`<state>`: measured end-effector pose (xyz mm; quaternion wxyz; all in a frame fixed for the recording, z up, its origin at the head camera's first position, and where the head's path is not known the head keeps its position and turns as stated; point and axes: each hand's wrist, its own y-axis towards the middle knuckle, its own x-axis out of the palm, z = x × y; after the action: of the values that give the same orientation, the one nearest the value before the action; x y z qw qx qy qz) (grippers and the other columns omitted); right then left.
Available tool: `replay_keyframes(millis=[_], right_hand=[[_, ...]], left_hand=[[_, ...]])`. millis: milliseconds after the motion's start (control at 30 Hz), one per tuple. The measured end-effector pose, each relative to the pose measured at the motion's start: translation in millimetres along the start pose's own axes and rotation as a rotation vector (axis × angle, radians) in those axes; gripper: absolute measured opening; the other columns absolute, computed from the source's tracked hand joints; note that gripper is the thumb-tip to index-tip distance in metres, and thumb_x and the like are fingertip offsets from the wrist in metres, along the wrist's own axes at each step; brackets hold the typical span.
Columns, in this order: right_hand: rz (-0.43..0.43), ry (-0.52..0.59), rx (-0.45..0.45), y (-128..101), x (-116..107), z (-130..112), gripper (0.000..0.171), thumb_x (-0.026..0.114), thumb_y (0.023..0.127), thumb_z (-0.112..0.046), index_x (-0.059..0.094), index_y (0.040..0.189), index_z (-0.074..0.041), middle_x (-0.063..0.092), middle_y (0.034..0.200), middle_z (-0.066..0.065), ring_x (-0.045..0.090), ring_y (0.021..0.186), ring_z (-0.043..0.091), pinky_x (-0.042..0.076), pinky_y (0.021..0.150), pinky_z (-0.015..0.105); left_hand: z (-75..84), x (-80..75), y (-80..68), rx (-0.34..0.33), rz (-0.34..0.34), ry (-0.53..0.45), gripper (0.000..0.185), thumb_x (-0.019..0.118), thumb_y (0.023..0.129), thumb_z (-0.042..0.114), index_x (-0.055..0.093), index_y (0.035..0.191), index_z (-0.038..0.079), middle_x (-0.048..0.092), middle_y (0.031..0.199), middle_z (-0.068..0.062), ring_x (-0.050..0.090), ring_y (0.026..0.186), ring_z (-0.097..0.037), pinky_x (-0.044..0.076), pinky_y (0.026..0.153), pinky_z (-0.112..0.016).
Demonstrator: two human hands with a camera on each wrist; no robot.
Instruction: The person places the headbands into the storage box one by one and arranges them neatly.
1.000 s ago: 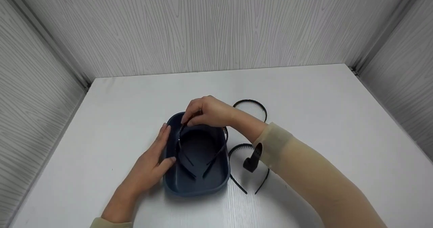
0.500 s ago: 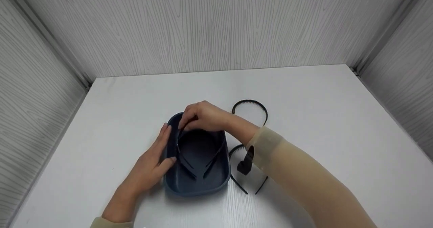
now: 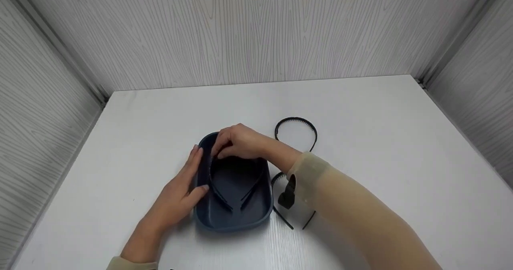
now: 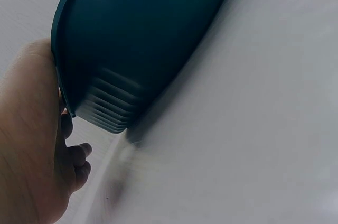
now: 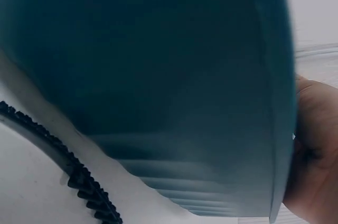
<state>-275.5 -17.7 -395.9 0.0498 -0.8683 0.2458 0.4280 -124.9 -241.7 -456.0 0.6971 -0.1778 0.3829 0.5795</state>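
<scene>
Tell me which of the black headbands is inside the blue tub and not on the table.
The headband pinched by the right hand lies inside the blue tub. The two other headbands lie on the table, right of it.

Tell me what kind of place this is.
Probably a staged recording booth, not a home: a bare white tabletop boxed in by grey wood-grain panels on three sides, with only a dark blue bin and black toothed headbands laid out.

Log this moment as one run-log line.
right hand: pinches headband in blue tub | left hand: rests on tub side | two headbands on table
</scene>
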Motion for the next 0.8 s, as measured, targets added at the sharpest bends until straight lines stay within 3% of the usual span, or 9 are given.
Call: replay_keyframes(millis=[267, 800], right_hand=[[-0.007, -0.034, 0.052, 0.8, 3.3, 2.2, 0.017, 0.078, 0.098, -0.014, 0.085, 0.113, -0.016, 0.076, 0.115, -0.002, 0.067, 0.113, 0.010, 0.049, 0.098, 0.020], [-0.039, -0.040, 0.038, 4.7, 8.8, 0.8, 0.017, 0.077, 0.098, -0.013, 0.084, 0.114, -0.012, 0.075, 0.117, 0.002, 0.067, 0.112, 0.014, 0.049, 0.095, 0.020]], left_hand=[[-0.3, -0.4, 0.1, 0.018, 0.009, 0.000, 0.087, 0.061, 0.103, 0.022, 0.010, 0.173, 0.027, 0.009, 0.179, 0.003, 0.014, 0.162, -0.016, 0.010, 0.122, -0.015], [-1.6, 0.7, 0.1, 0.009, 0.007, -0.009, 0.086, 0.060, 0.103, 0.021, 0.010, 0.173, 0.027, 0.007, 0.178, 0.006, 0.013, 0.162, -0.015, 0.010, 0.123, -0.016]])
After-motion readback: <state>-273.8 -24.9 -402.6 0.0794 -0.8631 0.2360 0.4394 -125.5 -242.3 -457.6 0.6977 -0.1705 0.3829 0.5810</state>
